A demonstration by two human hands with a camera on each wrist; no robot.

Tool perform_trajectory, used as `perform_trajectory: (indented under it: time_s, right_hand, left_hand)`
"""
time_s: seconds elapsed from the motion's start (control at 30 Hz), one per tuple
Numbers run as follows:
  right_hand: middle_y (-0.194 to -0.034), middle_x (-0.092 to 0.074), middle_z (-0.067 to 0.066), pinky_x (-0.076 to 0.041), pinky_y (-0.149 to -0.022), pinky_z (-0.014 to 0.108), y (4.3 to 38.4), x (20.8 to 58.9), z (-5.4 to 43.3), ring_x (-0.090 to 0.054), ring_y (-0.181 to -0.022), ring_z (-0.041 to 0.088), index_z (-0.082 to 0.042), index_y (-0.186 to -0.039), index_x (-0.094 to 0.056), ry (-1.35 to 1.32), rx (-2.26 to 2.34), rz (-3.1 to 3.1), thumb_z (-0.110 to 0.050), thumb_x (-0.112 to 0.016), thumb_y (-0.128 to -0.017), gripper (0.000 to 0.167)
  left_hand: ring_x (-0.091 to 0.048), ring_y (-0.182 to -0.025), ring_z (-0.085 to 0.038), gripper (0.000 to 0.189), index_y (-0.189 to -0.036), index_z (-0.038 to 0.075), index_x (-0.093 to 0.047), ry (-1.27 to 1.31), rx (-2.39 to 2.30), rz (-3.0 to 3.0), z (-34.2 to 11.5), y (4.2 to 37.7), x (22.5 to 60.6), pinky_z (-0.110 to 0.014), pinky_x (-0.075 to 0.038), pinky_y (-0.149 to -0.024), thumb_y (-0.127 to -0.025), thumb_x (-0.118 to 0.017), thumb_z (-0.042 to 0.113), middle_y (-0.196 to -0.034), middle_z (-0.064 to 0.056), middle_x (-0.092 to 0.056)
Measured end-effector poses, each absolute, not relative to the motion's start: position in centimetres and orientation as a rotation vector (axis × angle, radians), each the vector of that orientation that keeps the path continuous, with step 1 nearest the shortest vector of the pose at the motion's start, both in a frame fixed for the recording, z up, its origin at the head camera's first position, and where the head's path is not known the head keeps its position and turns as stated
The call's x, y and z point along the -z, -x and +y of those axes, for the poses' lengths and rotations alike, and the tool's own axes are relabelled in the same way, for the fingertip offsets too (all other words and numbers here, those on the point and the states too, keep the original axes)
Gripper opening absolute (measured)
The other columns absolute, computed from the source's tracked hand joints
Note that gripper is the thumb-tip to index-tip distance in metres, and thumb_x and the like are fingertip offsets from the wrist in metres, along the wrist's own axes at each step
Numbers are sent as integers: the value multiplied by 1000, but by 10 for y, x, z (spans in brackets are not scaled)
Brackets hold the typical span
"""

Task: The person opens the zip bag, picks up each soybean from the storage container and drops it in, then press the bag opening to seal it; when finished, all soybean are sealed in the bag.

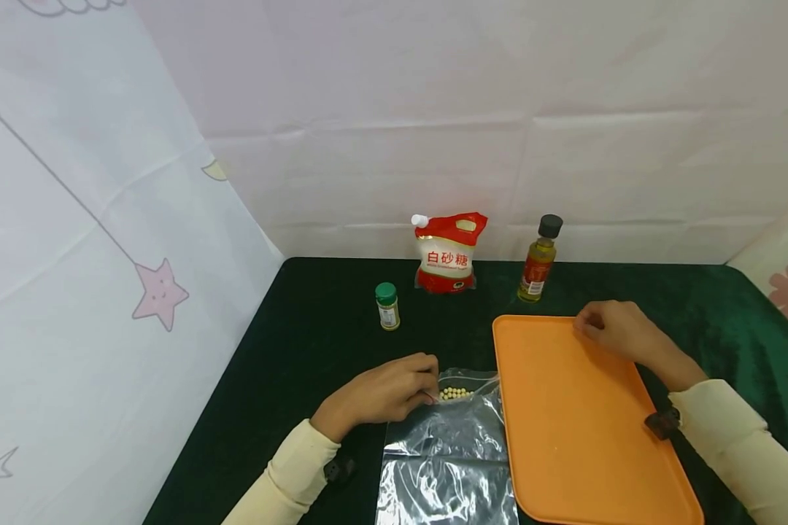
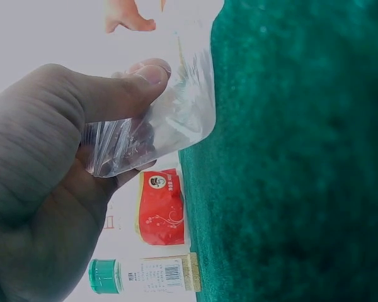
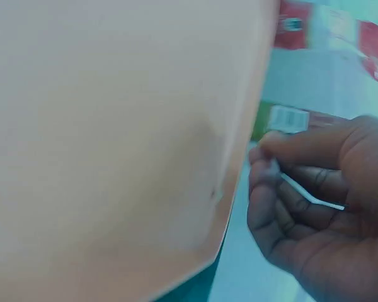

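A clear zip bag [image 1: 481,380] with small yellow balls [image 1: 455,393] in its top part lies on the dark green cloth. My left hand [image 1: 394,386] pinches the bag's upper left edge. In the left wrist view the thumb [image 2: 129,94] presses the clear plastic [image 2: 192,110] against the fingers. At the far edge of an orange tray [image 1: 584,430] my right hand [image 1: 620,335] has its fingers curled, thumb tip close to the fingertips. In the right wrist view the fingertips [image 3: 259,154] are beside the tray rim [image 3: 236,170]. Whether they grip anything is unclear.
Behind the bag stand a small green-capped jar [image 1: 387,306], a red and white sugar pouch [image 1: 445,253] and a black-capped bottle of yellow liquid [image 1: 537,264]. The tray's left edge lies against the bag. A pale printed curtain [image 1: 368,146] hangs behind the table.
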State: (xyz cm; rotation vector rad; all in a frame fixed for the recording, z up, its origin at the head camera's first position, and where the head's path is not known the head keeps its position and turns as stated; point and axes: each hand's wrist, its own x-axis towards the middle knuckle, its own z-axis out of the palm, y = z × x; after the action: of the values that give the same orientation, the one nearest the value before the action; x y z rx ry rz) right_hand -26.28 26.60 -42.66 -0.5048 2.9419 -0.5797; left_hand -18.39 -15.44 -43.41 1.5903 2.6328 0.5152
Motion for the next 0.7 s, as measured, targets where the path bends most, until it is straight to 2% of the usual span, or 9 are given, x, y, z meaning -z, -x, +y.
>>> perform_trajectory:
  time_s: [0.1,0.23,0.33,0.5,0.6,0.7]
  right_hand:
    - [-99,-70,4,-56,-79,47,259,423,264,-63,-87,22,-8,-106,-72,489,777,2897,-21,-65,-99,17]
    - [-109,-69,6,-54,-87,49,254,419,262,-63,-101,27,-9,-113,-72,457,1017,2769,-35,-64,-100,30]
    - [-110,-69,9,-52,-90,48,250,418,257,-61,-100,29,-6,-118,-69,422,1173,2652,-41,-64,-99,41]
    - [-110,-69,12,-51,-93,48,246,414,249,-61,-99,31,-3,-122,-67,381,1328,2543,-43,-64,-98,46]
    - [-110,-69,13,-52,-92,39,243,414,244,-62,-99,30,-1,-123,-65,395,1401,2486,-39,-64,-99,46]
    - [-110,-66,21,-54,-90,32,240,417,239,-61,-99,35,3,-122,-64,419,1503,2388,-34,-65,-99,43]
  left_hand:
    - [-46,-91,0,4,-96,15,-74,-1583,-519,2633,-155,184,434,-10,-43,-82,-96,-70,15,-99,9,-52]
    - [-46,-91,0,4,-96,15,-74,-1578,-523,2629,-155,184,434,-10,-43,-82,-96,-70,15,-99,9,-52]
    - [-46,-91,0,4,-96,15,-74,-1584,-527,2622,-155,184,434,-10,-43,-82,-96,-70,15,-99,9,-52]
    - [-47,-91,0,4,-97,14,-74,-1600,-524,2624,-154,185,434,-9,-43,-83,-96,-70,14,-99,8,-53]
    - [-48,-91,0,4,-97,14,-75,-1603,-521,2630,-154,185,434,-9,-43,-83,-95,-71,14,-99,8,-53]
    - [-47,-90,0,4,-96,14,-74,-1602,-521,2628,-155,185,435,-9,-44,-82,-95,-71,14,-99,8,-52]
